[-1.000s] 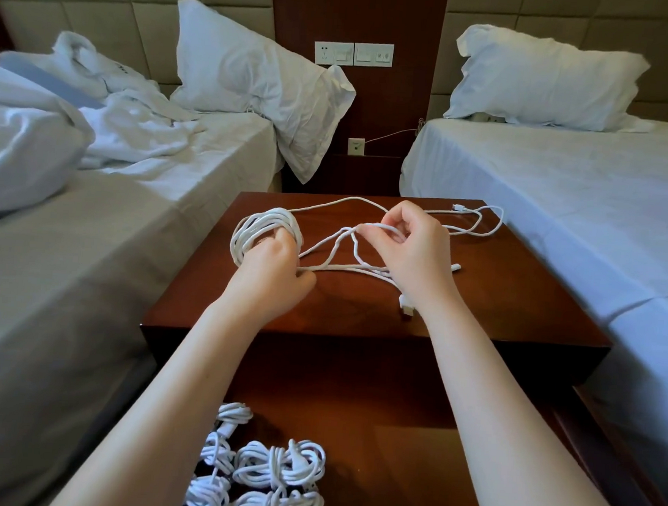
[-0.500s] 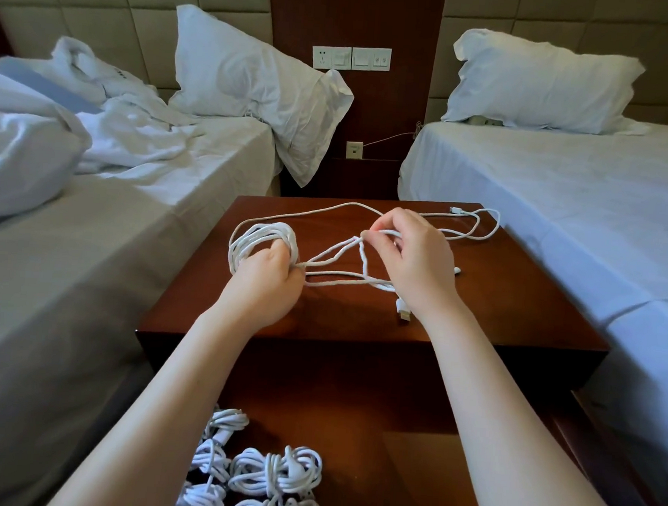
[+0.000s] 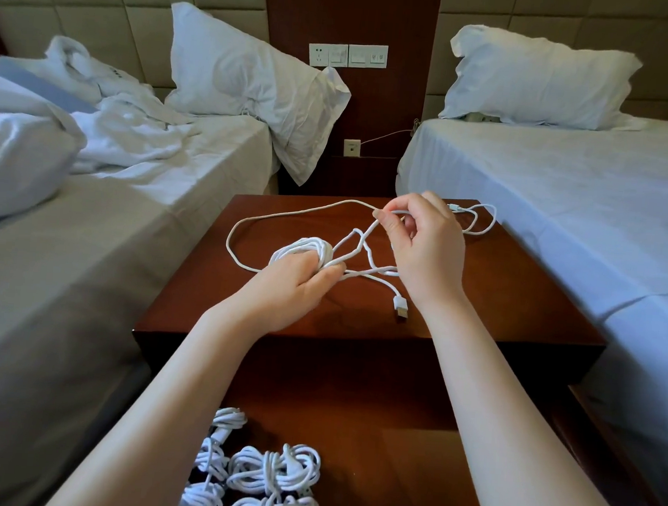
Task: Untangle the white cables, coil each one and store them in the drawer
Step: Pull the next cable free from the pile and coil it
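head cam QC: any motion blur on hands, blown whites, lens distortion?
Head view: left hand, right hand and the white cable they hold are sharp, no motion blur; cool daylight tints the right bed bluish, not blown; wide-angle stretch at the edges, forearms loom; coiled cables at the bottom sit dimmer.

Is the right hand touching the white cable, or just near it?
Touching. The head view shows the right hand pinching a strand of the white cable between its thumb and a fingertip.

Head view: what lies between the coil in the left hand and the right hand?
In the head view, only crossed loose strands of white cable run from the coil to the right hand, over the nightstand.
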A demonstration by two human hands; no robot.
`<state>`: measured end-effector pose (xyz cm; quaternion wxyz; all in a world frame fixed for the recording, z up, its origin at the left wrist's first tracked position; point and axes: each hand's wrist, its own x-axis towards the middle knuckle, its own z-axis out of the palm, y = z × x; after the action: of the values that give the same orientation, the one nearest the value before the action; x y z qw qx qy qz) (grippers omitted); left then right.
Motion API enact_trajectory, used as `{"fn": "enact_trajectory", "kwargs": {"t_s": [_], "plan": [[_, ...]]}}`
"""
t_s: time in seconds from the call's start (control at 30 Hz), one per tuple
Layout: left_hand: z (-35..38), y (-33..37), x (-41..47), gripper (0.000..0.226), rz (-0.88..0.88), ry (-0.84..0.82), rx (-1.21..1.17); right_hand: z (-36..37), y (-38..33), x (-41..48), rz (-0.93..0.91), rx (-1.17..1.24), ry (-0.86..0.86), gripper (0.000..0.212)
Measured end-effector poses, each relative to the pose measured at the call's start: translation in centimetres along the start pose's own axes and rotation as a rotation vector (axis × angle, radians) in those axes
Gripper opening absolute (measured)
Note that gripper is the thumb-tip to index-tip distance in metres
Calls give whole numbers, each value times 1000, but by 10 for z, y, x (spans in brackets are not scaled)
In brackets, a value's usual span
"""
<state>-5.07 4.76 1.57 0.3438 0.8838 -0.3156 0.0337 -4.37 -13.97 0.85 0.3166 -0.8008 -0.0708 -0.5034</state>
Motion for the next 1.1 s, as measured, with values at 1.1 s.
{"fn": "enact_trajectory", "kwargs": {"t_s": [1.1], "plan": [[-26,28,3,41,108,-192,-1261,24,-34,-29,12,233,-564,26]]}}
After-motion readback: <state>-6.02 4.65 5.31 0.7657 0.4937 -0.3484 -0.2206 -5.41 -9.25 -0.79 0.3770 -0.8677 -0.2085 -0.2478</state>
